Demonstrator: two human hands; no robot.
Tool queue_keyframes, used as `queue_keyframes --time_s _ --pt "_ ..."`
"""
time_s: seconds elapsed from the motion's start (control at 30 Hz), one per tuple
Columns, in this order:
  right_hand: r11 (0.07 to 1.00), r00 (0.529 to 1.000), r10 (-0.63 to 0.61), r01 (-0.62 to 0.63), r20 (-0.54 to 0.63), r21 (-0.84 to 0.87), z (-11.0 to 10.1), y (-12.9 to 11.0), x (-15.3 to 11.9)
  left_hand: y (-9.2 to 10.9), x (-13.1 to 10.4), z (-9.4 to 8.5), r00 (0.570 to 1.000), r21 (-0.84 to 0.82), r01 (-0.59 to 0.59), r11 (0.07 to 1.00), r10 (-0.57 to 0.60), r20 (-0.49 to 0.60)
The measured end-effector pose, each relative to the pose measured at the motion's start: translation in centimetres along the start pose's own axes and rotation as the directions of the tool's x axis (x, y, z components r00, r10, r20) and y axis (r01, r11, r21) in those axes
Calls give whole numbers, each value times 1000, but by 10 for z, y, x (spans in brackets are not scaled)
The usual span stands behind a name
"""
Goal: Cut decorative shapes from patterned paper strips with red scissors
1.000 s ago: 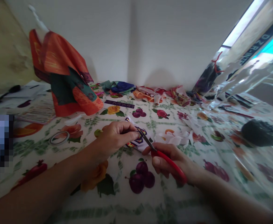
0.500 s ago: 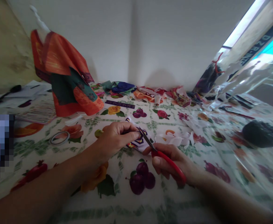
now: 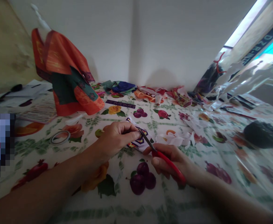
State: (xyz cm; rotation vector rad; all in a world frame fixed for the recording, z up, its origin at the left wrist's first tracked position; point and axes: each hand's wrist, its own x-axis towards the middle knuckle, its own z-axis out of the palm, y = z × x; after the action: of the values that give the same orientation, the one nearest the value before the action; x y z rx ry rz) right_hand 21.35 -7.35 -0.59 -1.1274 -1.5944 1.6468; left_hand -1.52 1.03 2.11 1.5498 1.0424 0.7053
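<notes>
My left hand pinches a small white piece with a purple, yellow and red pattern; whether it is paper or fabric I cannot tell. Its lower part shows below my fingers, and my thumb covers some of the pattern. In my right hand is a pair of scissors with red handles. The dark blades reach up and left onto the patterned piece, close to my left thumb, and look nearly closed. White offcuts lie just right of the blades.
A small doll form in an orange and green garment stands at the back left. A roll of tape lies left of my hands. Crumpled fabric scraps line the wall. A dark bristly object and clear plastic are on the right.
The scissor blades have closed a little on the patterned piece. Both hands stay in almost the same place; the whole view has shifted very slightly.
</notes>
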Motion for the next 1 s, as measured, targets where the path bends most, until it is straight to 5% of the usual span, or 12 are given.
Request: queue_keyframes --time_s 1.0 --pt "1000 1000 -19 19 10 17 -1 5 0 0 -1 1 1000 -15 -15 1000 15 0"
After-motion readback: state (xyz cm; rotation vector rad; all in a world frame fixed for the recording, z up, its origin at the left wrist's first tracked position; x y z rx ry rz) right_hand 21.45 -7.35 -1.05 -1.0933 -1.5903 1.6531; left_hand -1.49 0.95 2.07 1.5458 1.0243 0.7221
